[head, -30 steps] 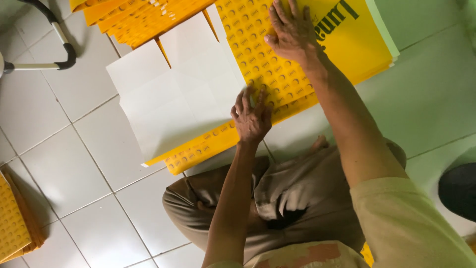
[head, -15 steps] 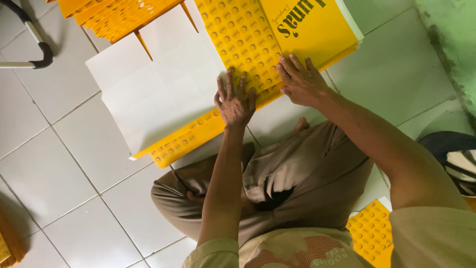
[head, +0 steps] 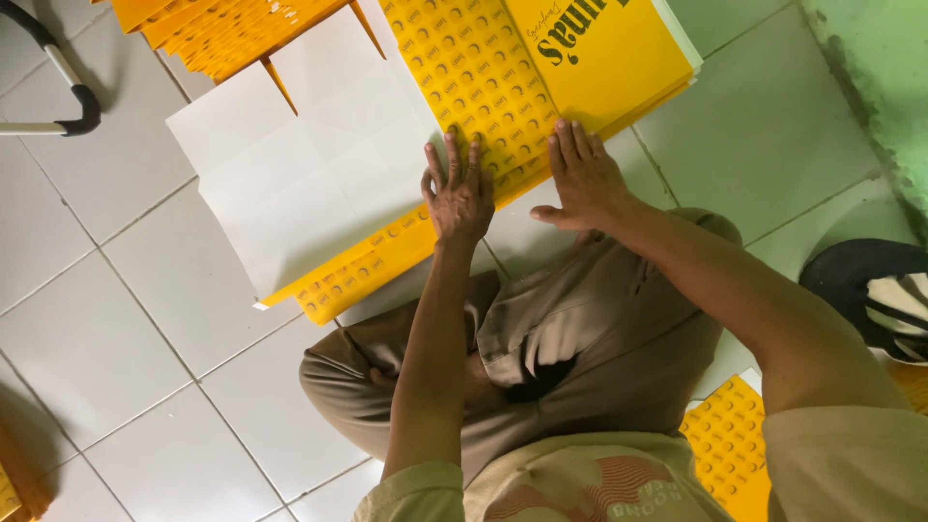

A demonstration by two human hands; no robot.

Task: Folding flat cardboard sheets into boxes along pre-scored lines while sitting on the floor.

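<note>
A flat yellow cardboard sheet with a dotted print lies on the white tiled floor, its white inner flap folded open to the left. My left hand presses palm down on the sheet's near edge, fingers spread. My right hand also lies flat on that near edge, a little to the right, next to a plain yellow panel with dark lettering. Neither hand holds anything. My bent legs in grey-brown trousers sit just below the sheet.
A stack of more yellow sheets lies at the top left. A metal frame with a black grip is at the far left. A black and white object sits at the right. Another yellow dotted piece lies by my right side.
My right hand has slid from the far end of the sheet back to its near edge, beside my left hand. The view has shifted, so the sheet sits higher in the frame.
</note>
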